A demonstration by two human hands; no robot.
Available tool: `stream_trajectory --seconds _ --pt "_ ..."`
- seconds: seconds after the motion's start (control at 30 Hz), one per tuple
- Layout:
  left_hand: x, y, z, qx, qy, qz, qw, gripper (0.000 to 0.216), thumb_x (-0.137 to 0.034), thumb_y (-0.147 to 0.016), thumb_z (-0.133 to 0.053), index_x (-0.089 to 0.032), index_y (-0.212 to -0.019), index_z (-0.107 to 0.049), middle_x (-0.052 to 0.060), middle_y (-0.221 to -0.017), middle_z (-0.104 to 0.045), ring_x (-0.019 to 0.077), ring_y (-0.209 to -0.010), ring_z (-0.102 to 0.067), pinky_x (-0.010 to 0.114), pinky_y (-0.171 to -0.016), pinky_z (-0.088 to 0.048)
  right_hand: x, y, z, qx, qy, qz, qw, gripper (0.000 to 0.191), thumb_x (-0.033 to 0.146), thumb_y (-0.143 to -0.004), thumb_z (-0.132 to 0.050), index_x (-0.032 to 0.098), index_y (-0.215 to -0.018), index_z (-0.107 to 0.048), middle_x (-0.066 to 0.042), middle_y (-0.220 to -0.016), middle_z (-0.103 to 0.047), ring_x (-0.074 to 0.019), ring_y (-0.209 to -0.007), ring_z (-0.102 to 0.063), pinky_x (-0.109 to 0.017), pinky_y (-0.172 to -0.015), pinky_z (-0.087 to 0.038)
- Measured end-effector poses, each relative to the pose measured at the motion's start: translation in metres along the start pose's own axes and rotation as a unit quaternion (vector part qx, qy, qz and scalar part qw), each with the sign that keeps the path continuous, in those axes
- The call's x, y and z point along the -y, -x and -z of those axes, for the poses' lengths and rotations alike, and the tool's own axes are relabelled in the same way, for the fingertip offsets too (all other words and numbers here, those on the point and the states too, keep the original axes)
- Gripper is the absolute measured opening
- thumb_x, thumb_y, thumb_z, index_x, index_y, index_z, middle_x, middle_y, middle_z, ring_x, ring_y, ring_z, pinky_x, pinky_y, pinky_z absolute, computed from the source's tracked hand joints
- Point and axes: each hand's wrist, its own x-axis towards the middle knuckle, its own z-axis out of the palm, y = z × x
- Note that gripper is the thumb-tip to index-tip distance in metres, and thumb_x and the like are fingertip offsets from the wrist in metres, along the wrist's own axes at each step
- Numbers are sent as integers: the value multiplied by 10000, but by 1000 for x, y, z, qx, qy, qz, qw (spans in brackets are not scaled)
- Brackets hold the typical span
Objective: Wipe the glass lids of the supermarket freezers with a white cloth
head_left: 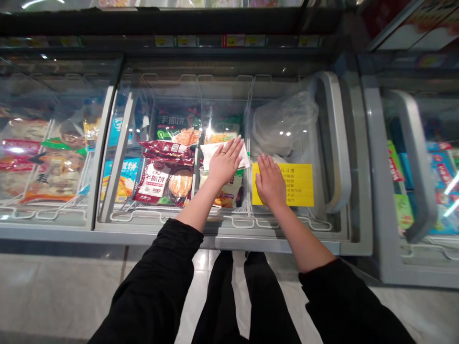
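Both hands lie flat on the glass lid [229,95] of a chest freezer, mid-frame. The left hand [225,162] presses a white cloth [208,152] against the glass, fingers spread, its grip released rather than clenched round the cloth. The right hand [270,184], grip likewise released, rests palm down on a yellow notice [297,186] just beside it. Wiping seems the work in hand. It would go best with the cloth kept fully under the palm, even pressure, and the right hand steadying the lid without lifting the notice's edges. Food packets [163,179] lie under the glass, centre left.
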Motion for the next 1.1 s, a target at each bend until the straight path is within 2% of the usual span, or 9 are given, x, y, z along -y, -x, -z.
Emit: stream_trajectory --seconds 0.1,0.2,0.33,0.47,0.6,0.7,0.8,0.93,1.1 --pt "-2 18 -1 -14 11 47 999 636 -327 -1129 -307 -223 -1752 -223 10 -1804 -241 199 -1680 -209 432 -1378 -188 1 0 1 -3 -2 -2 1000 623 276 -1092 -374 156 -1703 -374 -119 -1749 -408 -303 -1644 -331 -578 -1342 -304" --pt "-12 32 -4 -10 9 44 999 643 -332 -1130 -297 -210 -1754 -205 17 -1807 -224 199 -1684 -192 443 -1380 -180 2 0 1 -2 -1 -5 1000 614 271 -1088 -379 140 -1688 -399 -126 -1745 -414 -305 -1641 -338 -578 -1342 -300" --pt "-14 13 -3 2 5 7 1000 625 -347 -1137 -274 -212 -1746 -239 -2 -1808 -218 178 -1683 -192 431 -1384 -160 2 0 0 3 3 -6 1000 617 262 -1084 -374 119 -1684 -402 -135 -1751 -399 -303 -1646 -325 -567 -1345 -291" --pt "-7 -9 -1 -8 12 33 999 639 -341 -1128 -283 -206 -1750 -222 14 -1807 -228 199 -1681 -210 466 -1386 -152 3 1 2 10 -1 -4 1000 637 257 -1089 -355 161 -1719 -337 -108 -1761 -387 -295 -1656 -302 -576 -1345 -292" --pt "-18 4 -5 -26 9 85 996 653 -345 -1126 -277 -194 -1756 -192 39 -1805 -235 221 -1686 -195 507 -1379 -171 6 1 4 22 -7 -8 1000 644 244 -1094 -348 156 -1731 -306 -112 -1769 -369 -301 -1658 -295 -575 -1346 -297" --pt "-29 11 -9 -20 -2 82 996 648 -341 -1128 -266 -191 -1754 -194 30 -1808 -218 213 -1689 -181 509 -1379 -170 9 2 5 19 -16 -9 1000 649 247 -1102 -342 153 -1741 -274 -120 -1769 -367 -303 -1662 -282 -581 -1345 -297" --pt "-28 -4 -7 -14 -5 77 997 640 -338 -1127 -277 -204 -1751 -221 17 -1806 -224 210 -1686 -192 499 -1383 -159 10 2 5 19 -21 -7 1000 662 244 -1103 -342 161 -1751 -236 -118 -1773 -356 -301 -1667 -270 -584 -1345 -292" --pt "-13 -29 0 -24 1 98 995 634 -323 -1122 -304 -213 -1744 -249 20 -1802 -241 219 -1682 -214 504 -1380 -169 10 3 6 27 -20 -8 999 672 236 -1102 -349 161 -1756 -213 -117 -1780 -341 -300 -1669 -264 -579 -1349 -288" --pt "-23 -9 -4 -45 -7 169 984 643 -314 -1124 -290 -193 -1751 -217 61 -1799 -243 239 -1679 -226 535 -1362 -224 11 4 3 20 -25 -5 999 665 222 -1103 -339 152 -1754 -219 -135 -1770 -354 -317 -1662 -283 -594 -1338 -305"
